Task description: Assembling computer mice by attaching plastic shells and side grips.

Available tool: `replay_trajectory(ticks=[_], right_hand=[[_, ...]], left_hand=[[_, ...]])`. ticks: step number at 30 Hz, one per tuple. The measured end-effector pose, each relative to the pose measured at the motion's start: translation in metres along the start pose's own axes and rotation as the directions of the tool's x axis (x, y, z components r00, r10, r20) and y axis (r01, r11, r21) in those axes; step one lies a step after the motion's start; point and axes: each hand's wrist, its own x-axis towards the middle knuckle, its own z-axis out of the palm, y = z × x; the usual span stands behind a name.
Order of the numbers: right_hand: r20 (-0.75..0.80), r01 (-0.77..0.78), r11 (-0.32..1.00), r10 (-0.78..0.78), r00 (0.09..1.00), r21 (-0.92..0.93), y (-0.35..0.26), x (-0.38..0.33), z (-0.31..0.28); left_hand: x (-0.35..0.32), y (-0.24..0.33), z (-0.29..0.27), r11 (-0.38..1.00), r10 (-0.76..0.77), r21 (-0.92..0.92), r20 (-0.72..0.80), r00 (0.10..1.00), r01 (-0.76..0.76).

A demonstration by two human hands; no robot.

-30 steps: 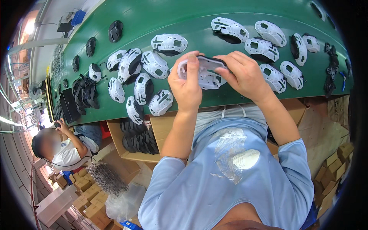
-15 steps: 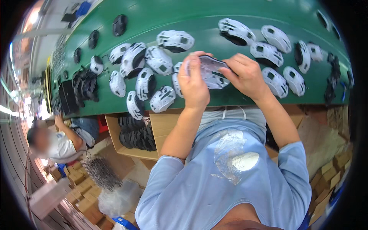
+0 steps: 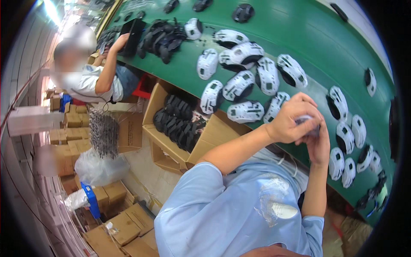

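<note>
A greyish curved shell [image 3: 309,122] is between my two hands at the table's near edge, mostly covered by fingers. My left hand [image 3: 292,118] wraps over it from the left. From below and the right, my right hand [image 3: 317,145] grips it too, its fingers closed. Just left of my left hand lies a white slotted shell with a dark inner side [image 3: 276,106]. More white slotted shells of that kind lie beyond it, such as one with square openings [image 3: 267,76], and another group sits to the right around a white shell [image 3: 358,130].
A green table [image 3: 180,70] runs across the view. Below its edge, an open cardboard box [image 3: 147,121] holds black pieces. A co-worker [image 3: 96,81] sits at far left, near a black bin [image 3: 132,36] and a pile of black parts [image 3: 160,40]. Cartons [image 3: 124,225] stack at lower left.
My view has swung toward the left, so the table slants. My hands have closed in around the shell, which showed broadly between them before and is now mostly hidden.
</note>
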Motion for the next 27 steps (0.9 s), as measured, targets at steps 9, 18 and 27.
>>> replay_trajectory(ticks=[9, 18, 27], right_hand=[[0.069, 0.400, 0.440, -0.600, 0.797, -0.804, -0.015, 0.009, -0.018], [0.253, 0.199, -0.175, -0.379, 0.890, -0.964, -0.012, 0.013, -0.008], [0.162, 0.174, -0.012, -0.431, 0.888, -0.985, -0.004, 0.006, -0.016]], left_hand=[[-0.075, 0.032, -0.166, 0.284, -0.024, 0.894, -0.355, 0.935, 0.347], [-0.129, 0.017, -0.218, 0.435, 0.037, 0.783, -0.509, 0.860, 0.444], [-0.055, -0.045, -0.312, 0.178, 0.089, 0.887, -0.446, 0.891, 0.426]])
